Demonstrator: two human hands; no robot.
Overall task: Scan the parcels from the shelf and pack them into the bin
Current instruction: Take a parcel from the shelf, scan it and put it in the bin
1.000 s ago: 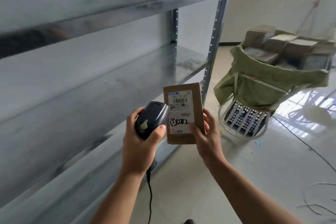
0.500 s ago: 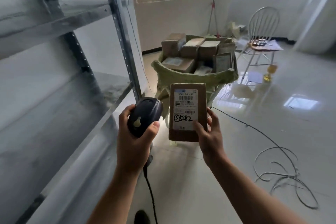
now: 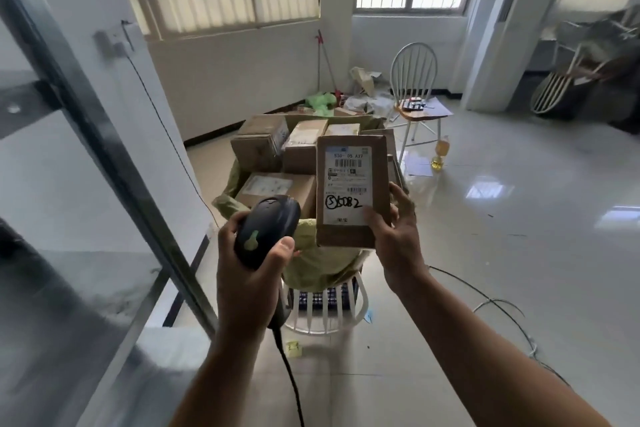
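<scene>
The left hand (image 3: 249, 274) is still wrapped around the black barcode scanner (image 3: 266, 229), thumb lying over its top, and its cord (image 3: 291, 381) hangs toward 6 o'clock. The right hand (image 3: 398, 239) still pinches the brown cardboard parcel (image 3: 349, 191) at its lower right corner. The parcel is upright, with its white label and black handwritten marking facing the camera, just beside the scanner at its 3 o'clock. Neither grip has changed over the last second.

What has changed is the view. A second ago the metal shelf (image 3: 104, 135) filled the left and centre and the bin (image 3: 322, 263) sat off at 2 o'clock. Now only a shelf upright and an edge of a board remain, at 9 o'clock. The bin, a white slatted basket lined with a green sack, stands directly behind both hands at the centre. The stacked boxes (image 3: 263, 146) in it rise at 12 o'clock of the scanner, and the held parcel partly covers them.

A white chair (image 3: 414, 80) and a bottle of yellow liquid (image 3: 440, 154) have come into sight at 1 o'clock.
</scene>
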